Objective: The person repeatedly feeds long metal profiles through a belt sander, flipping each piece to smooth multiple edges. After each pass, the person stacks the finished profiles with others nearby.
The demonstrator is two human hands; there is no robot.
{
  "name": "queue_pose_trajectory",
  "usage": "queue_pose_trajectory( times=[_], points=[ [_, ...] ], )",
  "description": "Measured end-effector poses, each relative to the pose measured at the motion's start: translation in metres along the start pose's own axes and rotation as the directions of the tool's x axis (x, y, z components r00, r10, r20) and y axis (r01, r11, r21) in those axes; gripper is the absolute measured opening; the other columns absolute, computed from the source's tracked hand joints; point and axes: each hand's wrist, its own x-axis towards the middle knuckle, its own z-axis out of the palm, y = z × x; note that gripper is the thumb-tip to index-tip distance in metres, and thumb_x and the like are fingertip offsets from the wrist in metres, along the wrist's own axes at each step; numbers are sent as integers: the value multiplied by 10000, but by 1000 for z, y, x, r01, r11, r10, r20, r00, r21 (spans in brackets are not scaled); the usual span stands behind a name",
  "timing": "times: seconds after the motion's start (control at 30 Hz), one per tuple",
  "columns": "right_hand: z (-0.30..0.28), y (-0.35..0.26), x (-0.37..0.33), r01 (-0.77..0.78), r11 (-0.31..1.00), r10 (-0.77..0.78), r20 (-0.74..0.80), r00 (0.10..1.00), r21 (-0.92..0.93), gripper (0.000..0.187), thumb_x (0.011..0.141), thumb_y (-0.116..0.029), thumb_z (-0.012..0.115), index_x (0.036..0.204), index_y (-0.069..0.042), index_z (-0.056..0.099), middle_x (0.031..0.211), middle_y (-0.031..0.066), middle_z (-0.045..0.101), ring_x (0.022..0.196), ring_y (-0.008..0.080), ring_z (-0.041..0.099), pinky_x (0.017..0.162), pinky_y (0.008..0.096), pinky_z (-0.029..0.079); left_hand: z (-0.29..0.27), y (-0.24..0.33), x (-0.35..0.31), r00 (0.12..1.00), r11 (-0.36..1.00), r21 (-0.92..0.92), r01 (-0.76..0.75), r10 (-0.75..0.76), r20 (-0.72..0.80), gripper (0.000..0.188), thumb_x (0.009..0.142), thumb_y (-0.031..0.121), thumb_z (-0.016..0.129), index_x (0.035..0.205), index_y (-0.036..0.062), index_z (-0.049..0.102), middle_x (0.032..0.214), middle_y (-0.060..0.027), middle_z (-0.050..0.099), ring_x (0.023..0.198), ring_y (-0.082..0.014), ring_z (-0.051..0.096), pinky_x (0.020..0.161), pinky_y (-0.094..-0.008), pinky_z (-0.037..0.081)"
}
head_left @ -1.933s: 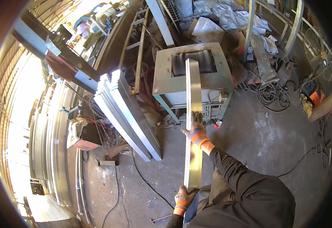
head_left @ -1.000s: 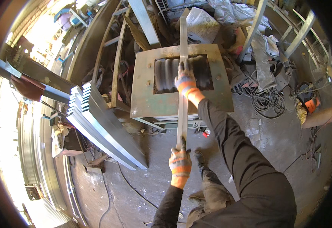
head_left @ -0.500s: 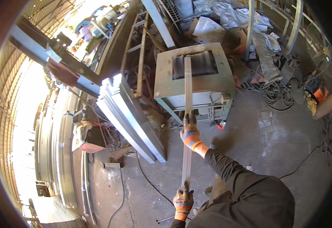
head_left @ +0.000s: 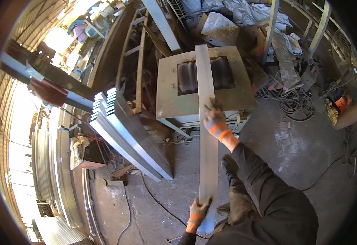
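Note:
A long flat metal bar (head_left: 208, 155) runs away from me, its broad face up. My left hand (head_left: 199, 213), in a grey and orange work glove, grips the left edge near the close end. Farther along, my right hand (head_left: 215, 121), in a matching glove, holds the right edge; its fingers are slightly blurred. The bar's far end hangs over a green-grey box-shaped machine (head_left: 174, 106). A dark ribbed roller (head_left: 222, 73) shows in the machine's top opening, partly hidden by the bar. I cannot tell whether bar and roller touch.
Left of the machine, a stack of shiny metal profiles (head_left: 131, 139) leans at a slant. A ladder (head_left: 141, 61) stands behind it. Coiled cables (head_left: 297, 106) lie on the floor at right, and a thin cable (head_left: 158, 200) crosses the floor near my left hand.
The bar has turned from its narrow side to its broad face and looks larger and closer. Its far end now extends beyond the roller opening. Both hands still hold it.

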Motion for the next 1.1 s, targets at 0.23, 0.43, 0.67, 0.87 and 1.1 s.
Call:
queue_pose_trajectory(
  times=[0.23,0.43,0.67,0.87,1.1],
  points=[
    [39,52,269,-38,979,28,-49,998,-201,809,1143,-589,527,1729,-32,511,1816,202,480,1700,388,410,1423,591,213,-25,10,301,992,999,-10,-53,51,-119,777,1012,49,699,1629,509,601,1242,-228,679,1011,-489,770,824,-555,656],
    [68,89,333,-68,961,44,-95,995,-269,716,1137,-501,508,1712,-77,552,1803,165,510,1680,373,445,1393,650,240,-29,22,394,889,642,-678,357,-456,37,450,1129,502,751,1340,107,791,1030,-192,806,928,-389,794,871,-439,622],
    [21,29,186,-87,958,96,20,995,-274,805,999,-392,671,1725,-80,514,1822,178,470,1682,373,431,1321,768,283,-7,15,230,950,786,-556,271,-310,25,356,1125,380,750,1401,155,757,1215,-243,785,1085,-433,789,922,-490,640],
    [-24,-52,-10,-79,960,110,103,989,-267,849,1009,-414,647,1748,-38,464,1869,199,390,1715,395,370,1292,784,275,10,14,24,862,624,-625,469,-477,171,555,1065,516,811,1346,42,740,1164,-237,837,1084,-395,821,945,-469,634],
    [-54,-138,-198,-77,988,89,86,992,-134,861,986,-390,656,1722,18,474,1824,242,434,1675,430,411,1270,749,319,24,-4,-178,809,642,-506,576,-536,241,630,1049,544,840,1324,-15,753,1196,-234,855,1124,-296,823,990,-430,624]
  ],
)
